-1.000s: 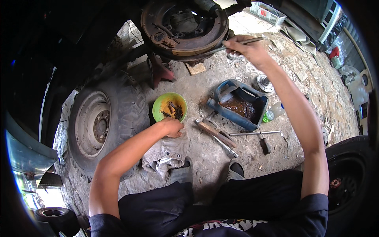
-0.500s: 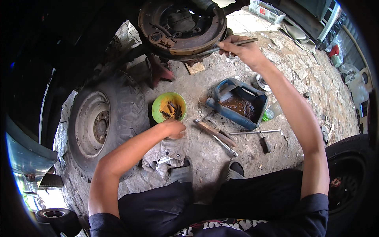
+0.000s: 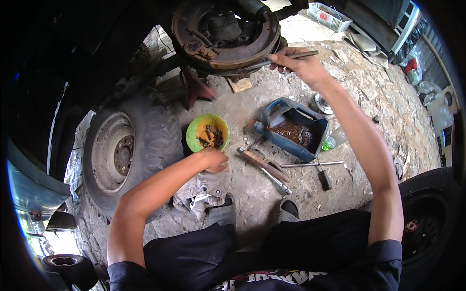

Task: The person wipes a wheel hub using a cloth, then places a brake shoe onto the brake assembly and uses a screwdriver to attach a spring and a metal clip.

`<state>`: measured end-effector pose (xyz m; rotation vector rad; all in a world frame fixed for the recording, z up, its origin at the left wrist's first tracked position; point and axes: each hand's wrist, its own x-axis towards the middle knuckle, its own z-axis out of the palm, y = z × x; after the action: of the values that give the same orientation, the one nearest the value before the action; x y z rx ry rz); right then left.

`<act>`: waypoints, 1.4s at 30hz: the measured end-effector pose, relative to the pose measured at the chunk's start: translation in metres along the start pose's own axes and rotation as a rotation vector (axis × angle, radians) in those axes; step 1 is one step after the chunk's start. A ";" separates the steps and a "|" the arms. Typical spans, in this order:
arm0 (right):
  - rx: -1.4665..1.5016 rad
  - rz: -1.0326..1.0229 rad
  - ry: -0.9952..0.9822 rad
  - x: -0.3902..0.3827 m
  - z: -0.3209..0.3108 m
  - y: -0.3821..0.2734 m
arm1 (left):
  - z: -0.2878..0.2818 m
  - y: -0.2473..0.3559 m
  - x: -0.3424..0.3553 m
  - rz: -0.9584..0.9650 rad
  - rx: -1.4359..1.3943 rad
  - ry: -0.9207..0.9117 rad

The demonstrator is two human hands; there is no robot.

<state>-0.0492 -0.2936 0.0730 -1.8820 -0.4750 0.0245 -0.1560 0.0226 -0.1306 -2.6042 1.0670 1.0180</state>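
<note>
My right hand [image 3: 300, 64] is closed around a slim metal rod [image 3: 307, 54]. The rod's far end points left, to the lower rim of a rusty brake assembly [image 3: 238, 62]; whether it touches is unclear. My left hand [image 3: 213, 160] is curled closed just in front of a green bowl [image 3: 192, 132], above a crumpled grey cloth [image 3: 208, 183]. What the left fingers hold, if anything, is hidden. Several dark, bolt-like metal parts [image 3: 211, 137] lie in the bowl's orange-brown residue.
A cut-open blue container [image 3: 291, 147] holds brown liquid. Nearby lie a wooden-handled tool [image 3: 264, 164], a metal bar [image 3: 310, 165], a black-handled tool [image 3: 324, 180] and a green-capped bottle [image 3: 329, 143]. A large wheel [image 3: 160, 131] stands left; a red stand [image 3: 196, 89] sits beneath the vehicle.
My right hand and the rod have shifted very slightly at the brake assembly's rim. My left hand stays in front of the bowl.
</note>
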 end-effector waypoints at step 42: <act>0.159 0.034 0.043 -0.001 0.064 -0.010 | -0.004 -0.009 -0.003 0.009 -0.087 0.075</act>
<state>-0.0685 -0.2337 0.0584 -1.7313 -0.4003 0.0432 -0.1496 0.0292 -0.1272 -2.7291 1.0747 0.9982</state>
